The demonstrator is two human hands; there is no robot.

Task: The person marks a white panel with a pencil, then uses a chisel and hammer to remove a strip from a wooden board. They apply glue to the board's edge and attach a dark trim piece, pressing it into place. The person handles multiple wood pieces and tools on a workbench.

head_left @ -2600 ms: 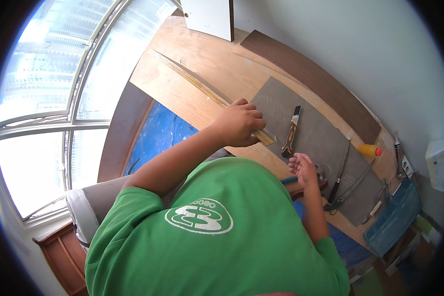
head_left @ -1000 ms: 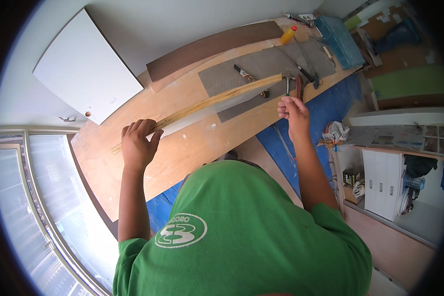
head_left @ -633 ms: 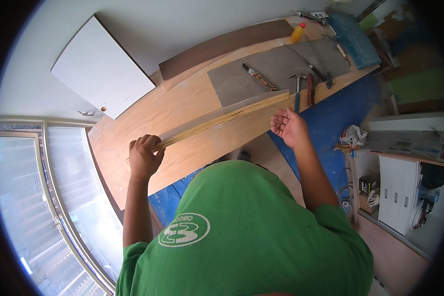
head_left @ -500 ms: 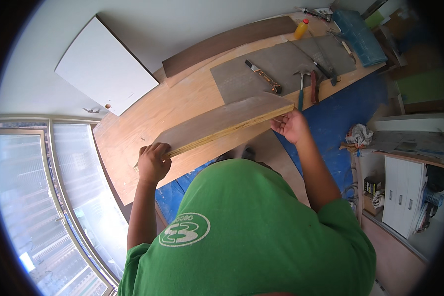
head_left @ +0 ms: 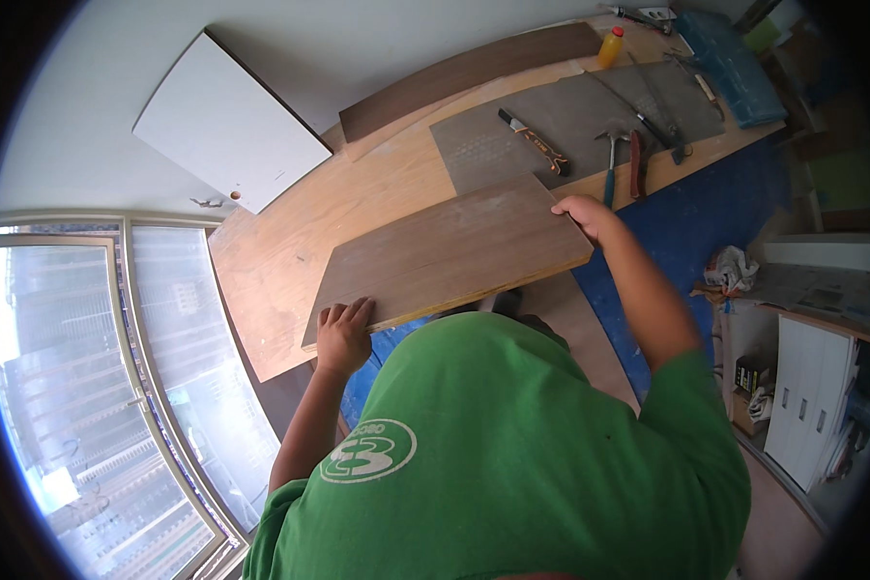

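Note:
A brown-faced plywood board (head_left: 454, 253) lies across the near side of the wooden worktable (head_left: 271, 280), its pale edge facing me. My left hand (head_left: 344, 335) grips the board's near left corner, fingers on top and the thumb hidden. My right hand (head_left: 587, 217) is closed round the board's right end, with part of its fingers out of sight below. Beyond the board, a handsaw-like tool with a black and orange handle (head_left: 536, 142) rests on a grey sheet (head_left: 483, 135). Close to my right hand are a claw hammer (head_left: 610, 169) and a red-handled tool (head_left: 637, 164).
A long brown board (head_left: 469, 77) leans along the wall, and a white panel (head_left: 232, 126) stands at the left. An orange bottle (head_left: 610, 47) and a blue-green case (head_left: 730, 72) sit at the far right. Blue sheeting (head_left: 677, 232) covers the floor; a glazed door (head_left: 87, 387) is left.
The board has tipped flatter, showing more of its brown top face, and its right end has come nearer me. My right hand has shifted from beneath its corner to its end.

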